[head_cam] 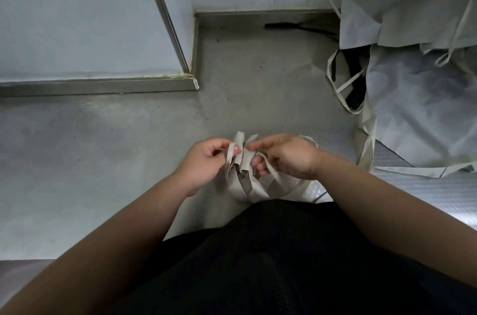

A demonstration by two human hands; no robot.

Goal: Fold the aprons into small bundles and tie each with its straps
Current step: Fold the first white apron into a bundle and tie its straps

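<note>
Apron pile (418, 98) near strap bundle (247, 185)

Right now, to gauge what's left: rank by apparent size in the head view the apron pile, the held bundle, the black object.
1. apron pile
2. bundle, though nearest the camera
3. black object, thin and farther off

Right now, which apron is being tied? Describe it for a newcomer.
From the loose apron heap at right, look left to mid-frame. There the left hand and right hand hold straps round a small beige bundle, the only apron folded tight.
</note>
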